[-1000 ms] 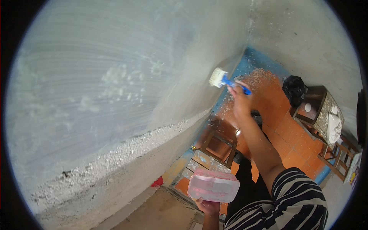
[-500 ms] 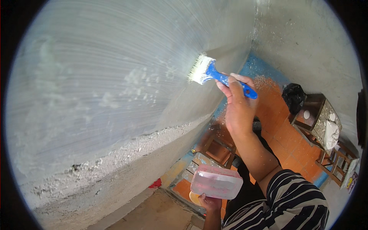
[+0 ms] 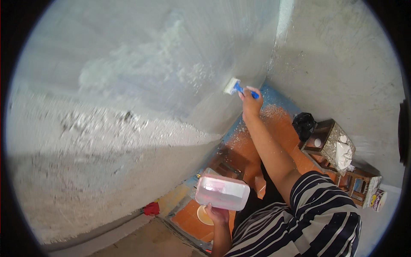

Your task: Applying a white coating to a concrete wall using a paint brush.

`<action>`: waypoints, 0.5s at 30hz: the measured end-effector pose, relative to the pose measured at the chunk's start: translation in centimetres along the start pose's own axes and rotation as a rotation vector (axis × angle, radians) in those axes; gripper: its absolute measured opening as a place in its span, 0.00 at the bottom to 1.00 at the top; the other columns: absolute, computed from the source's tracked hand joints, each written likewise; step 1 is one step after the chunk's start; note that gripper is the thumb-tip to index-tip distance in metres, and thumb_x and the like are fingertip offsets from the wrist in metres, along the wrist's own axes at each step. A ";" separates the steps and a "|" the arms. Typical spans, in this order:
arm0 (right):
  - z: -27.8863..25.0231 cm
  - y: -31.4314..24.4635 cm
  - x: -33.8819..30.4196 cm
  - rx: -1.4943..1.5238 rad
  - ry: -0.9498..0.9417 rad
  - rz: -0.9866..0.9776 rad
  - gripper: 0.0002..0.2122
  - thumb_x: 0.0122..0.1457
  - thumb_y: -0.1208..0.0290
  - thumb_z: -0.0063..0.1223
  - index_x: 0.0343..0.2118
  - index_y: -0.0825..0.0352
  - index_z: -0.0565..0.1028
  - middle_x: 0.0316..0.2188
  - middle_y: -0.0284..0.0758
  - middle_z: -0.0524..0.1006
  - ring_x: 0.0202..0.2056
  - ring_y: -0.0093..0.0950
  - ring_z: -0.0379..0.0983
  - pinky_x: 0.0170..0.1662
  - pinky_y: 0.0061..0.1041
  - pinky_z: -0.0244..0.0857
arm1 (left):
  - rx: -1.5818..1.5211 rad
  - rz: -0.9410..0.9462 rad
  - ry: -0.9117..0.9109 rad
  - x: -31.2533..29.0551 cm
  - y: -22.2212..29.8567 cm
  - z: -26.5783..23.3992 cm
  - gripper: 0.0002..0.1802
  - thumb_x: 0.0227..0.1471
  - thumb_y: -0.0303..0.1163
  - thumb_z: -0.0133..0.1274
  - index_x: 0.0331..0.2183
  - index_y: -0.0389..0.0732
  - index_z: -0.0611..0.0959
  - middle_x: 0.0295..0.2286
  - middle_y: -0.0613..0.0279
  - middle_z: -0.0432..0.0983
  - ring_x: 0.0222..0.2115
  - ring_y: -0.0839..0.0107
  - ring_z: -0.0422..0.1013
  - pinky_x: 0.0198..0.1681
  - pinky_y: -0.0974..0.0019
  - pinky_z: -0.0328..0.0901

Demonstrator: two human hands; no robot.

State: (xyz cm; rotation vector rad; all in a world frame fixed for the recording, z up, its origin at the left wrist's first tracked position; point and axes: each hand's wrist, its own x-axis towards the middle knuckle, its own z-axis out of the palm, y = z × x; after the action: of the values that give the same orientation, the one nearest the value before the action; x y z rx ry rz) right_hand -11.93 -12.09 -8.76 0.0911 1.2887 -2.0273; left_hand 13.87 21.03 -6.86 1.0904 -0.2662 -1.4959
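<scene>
My right hand (image 3: 251, 102) is closed round the blue handle of a wide paintbrush (image 3: 238, 87). White paint coats its bristles, which are up against the grey wall (image 3: 205, 51) close to the corner. Low in front of my body, my left hand (image 3: 217, 213) grips a pinkish translucent plastic container (image 3: 222, 192) by its near side. How much the container holds cannot be made out. Pale, patchy paint marks (image 3: 141, 60) spread over the wall above a rough ledge of plaster (image 3: 111, 128).
A small stone-topped cabinet (image 3: 338, 145) stands at the right, with a black plastic bag (image 3: 304, 126) beside it. Past it are a wooden stool (image 3: 359, 182) and a tub (image 3: 377, 200). White specks dot the orange tile floor (image 3: 274, 128). A red cloth (image 3: 151, 209) lies at the wall's foot.
My right arm has reached farther out, carrying the brush along the wall toward the corner. The view has shifted, and the container sits farther left in it. Both hands keep their hold.
</scene>
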 end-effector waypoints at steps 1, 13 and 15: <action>0.6 -1.6 -0.9 0.001 -0.097 -0.046 0.06 0.61 0.82 0.52 0.40 0.74 0.71 0.38 0.41 0.72 0.39 0.31 0.75 0.46 0.25 0.77 | -0.013 0.001 0.001 -0.2 0.0 -0.8 0.42 0.50 0.52 0.48 0.62 0.43 0.60 0.58 0.54 0.60 0.59 0.52 0.58 0.60 0.44 0.56; -13.5 -12.8 -16.6 -0.118 -0.679 -0.015 0.05 0.63 0.77 0.51 0.39 0.71 0.69 0.40 0.47 0.77 0.44 0.40 0.77 0.52 0.35 0.73 | -0.077 0.066 -0.015 -2.2 3.4 -4.5 0.35 0.60 0.49 0.40 0.61 0.37 0.61 0.58 0.52 0.63 0.59 0.56 0.60 0.62 0.53 0.55; -17.3 -13.3 -19.4 -0.154 -0.663 0.023 0.05 0.63 0.77 0.51 0.39 0.70 0.70 0.40 0.46 0.77 0.44 0.39 0.77 0.52 0.35 0.73 | -0.039 0.041 -0.031 -1.8 3.7 -6.2 0.34 0.60 0.48 0.40 0.60 0.36 0.63 0.57 0.53 0.65 0.58 0.57 0.62 0.62 0.53 0.55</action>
State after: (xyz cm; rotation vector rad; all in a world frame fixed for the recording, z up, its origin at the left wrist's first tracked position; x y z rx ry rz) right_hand -10.91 15.50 0.87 -0.5865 0.9932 -1.7099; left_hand 20.63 24.17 -6.70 1.0259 -0.2787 -1.4772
